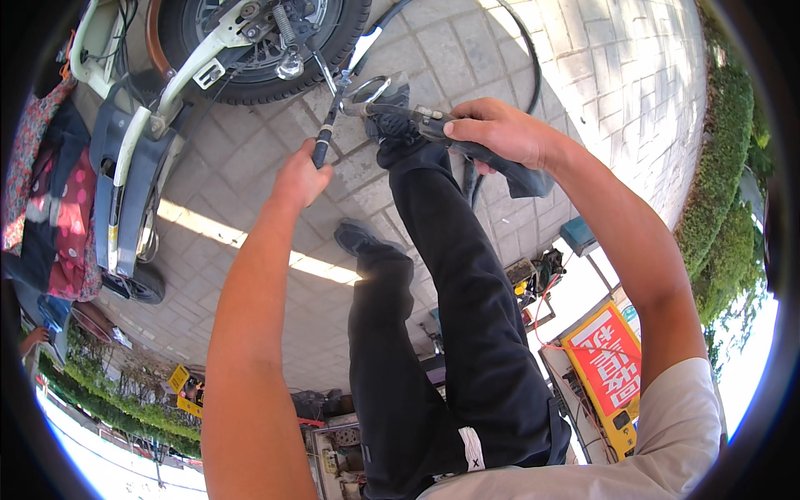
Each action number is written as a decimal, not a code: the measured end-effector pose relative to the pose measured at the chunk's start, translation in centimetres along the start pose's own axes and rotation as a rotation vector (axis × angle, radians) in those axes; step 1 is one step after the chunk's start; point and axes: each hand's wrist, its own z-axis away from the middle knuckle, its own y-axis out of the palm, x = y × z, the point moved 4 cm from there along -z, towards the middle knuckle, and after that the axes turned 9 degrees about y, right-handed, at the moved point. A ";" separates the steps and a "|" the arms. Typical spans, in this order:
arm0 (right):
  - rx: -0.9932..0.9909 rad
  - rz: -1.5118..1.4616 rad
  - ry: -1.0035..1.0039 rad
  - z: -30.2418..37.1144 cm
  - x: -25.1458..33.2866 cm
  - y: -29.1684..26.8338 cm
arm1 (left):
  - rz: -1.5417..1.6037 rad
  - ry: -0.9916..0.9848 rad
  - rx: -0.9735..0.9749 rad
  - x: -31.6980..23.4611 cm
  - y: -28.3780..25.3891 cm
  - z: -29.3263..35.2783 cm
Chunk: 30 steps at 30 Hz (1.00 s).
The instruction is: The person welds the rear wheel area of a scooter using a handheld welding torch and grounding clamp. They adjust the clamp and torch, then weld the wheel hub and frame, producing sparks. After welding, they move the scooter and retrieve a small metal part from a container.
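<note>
My left hand [302, 177] is closed around the black handle of a slim hand tool [324, 137], whose metal end points up toward a two-wheeler's wheel. My right hand [504, 133] grips a dark, long-bodied tool [429, 122] with a metal neck, and its blocky dark end [529, 182] hangs below the palm. At the neck's tip a shiny metal ring [368, 90] shows close to the left tool's metal end; whether they touch I cannot tell. The wheel's black tyre [350, 42] stands just beyond, beside a coil spring [285, 25] and a pale frame arm [200, 62].
A black hose [531, 50] curves over the brick paving [250, 158]. My shoes [367, 237] stand on the bricks. Bundled patterned cloth [62, 192] is at the left by the vehicle. A red-and-yellow sign [604, 358], a teal box [577, 236] and a hedge [718, 183] lie rightward.
</note>
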 end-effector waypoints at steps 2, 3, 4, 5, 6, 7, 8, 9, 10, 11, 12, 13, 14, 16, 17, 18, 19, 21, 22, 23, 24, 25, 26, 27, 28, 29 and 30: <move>0.004 0.003 0.000 0.1 0.1 0.0 | 0.004 0.006 -0.009 0.1 0.0 0.0; -0.002 0.006 -0.002 0.1 0.1 0.0 | 0.011 0.011 -0.016 0.1 0.0 0.0; -0.008 0.009 -0.005 0.1 0.0 0.0 | 0.017 0.015 -0.023 0.0 0.0 0.0; -0.014 0.011 -0.008 0.1 0.0 0.0 | 0.016 0.017 -0.024 0.1 0.1 -0.1; -0.017 0.019 -0.011 0.1 0.0 0.0 | 0.016 0.018 -0.026 0.1 0.1 -0.1; -0.021 0.027 -0.014 0.1 0.1 0.0 | 0.015 0.019 -0.028 0.2 0.1 -0.2; -0.025 0.034 -0.017 0.2 0.1 0.0 | 0.018 0.017 -0.026 0.2 0.2 -0.2; -0.032 0.047 -0.023 0.1 0.2 0.0 | 0.020 0.015 -0.025 0.2 0.1 -0.1; -0.039 0.059 -0.028 0.1 0.2 0.0 | 0.022 0.013 -0.023 0.2 0.1 -0.1; -0.046 0.071 -0.034 0.2 0.3 0.1 | 0.018 0.018 -0.028 0.2 0.1 -0.1; -0.047 0.077 -0.035 0.2 0.4 0.1 | 0.014 0.023 -0.033 0.2 0.1 -0.1; -0.047 0.083 -0.036 0.3 0.5 0.2 | 0.009 0.027 -0.039 0.2 0.1 -0.1; -0.048 0.089 -0.037 0.4 0.7 0.2 | 0.010 0.018 -0.031 0.3 0.1 -0.1; -0.053 0.113 -0.041 0.6 0.8 0.1 | 0.012 0.003 -0.014 0.2 0.0 -0.2; -0.055 0.126 -0.044 0.6 0.9 0.1 | 0.004 -0.002 0.002 0.1 0.0 -0.2; -0.060 0.142 -0.050 0.6 0.9 0.1 | -0.004 -0.007 0.017 0.1 0.0 -0.2; -0.065 0.159 -0.055 0.6 0.9 0.1 | -0.012 -0.012 0.033 0.0 0.0 -0.2; -0.073 0.173 -0.060 0.5 1.0 0.0 | -0.015 -0.011 0.029 0.0 -0.1 -0.2; -0.076 0.171 -0.060 0.5 1.0 0.0 | -0.017 -0.010 0.026 0.0 -0.1 -0.2; -0.080 0.169 -0.059 0.5 1.1 0.0 | -0.021 -0.018 0.037 0.0 -0.1 -0.2; -0.085 0.186 -0.064 0.6 1.2 0.0 | -0.024 -0.027 0.048 0.1 0.0 -0.2; -0.090 0.203 -0.069 0.6 1.2 0.0 | -0.027 -0.036 0.059 0.1 0.0 -0.3; -0.094 0.220 -0.074 0.6 1.2 0.0 | -0.010 -0.042 0.064 0.3 0.1 -0.3; -0.088 0.211 -0.068 0.7 1.2 0.1 | 0.008 -0.048 0.068 0.3 0.2 -0.4; -0.082 0.203 -0.063 0.8 1.2 0.1 | 0.025 -0.053 0.073 0.4 0.2 -0.5; -0.076 0.194 -0.057 0.8 1.2 0.2 | 0.012 -0.090 0.086 0.5 0.3 -0.7; -0.065 0.202 -0.040 0.8 1.3 0.2 | 0.028 -0.077 0.084 0.5 0.3 -0.5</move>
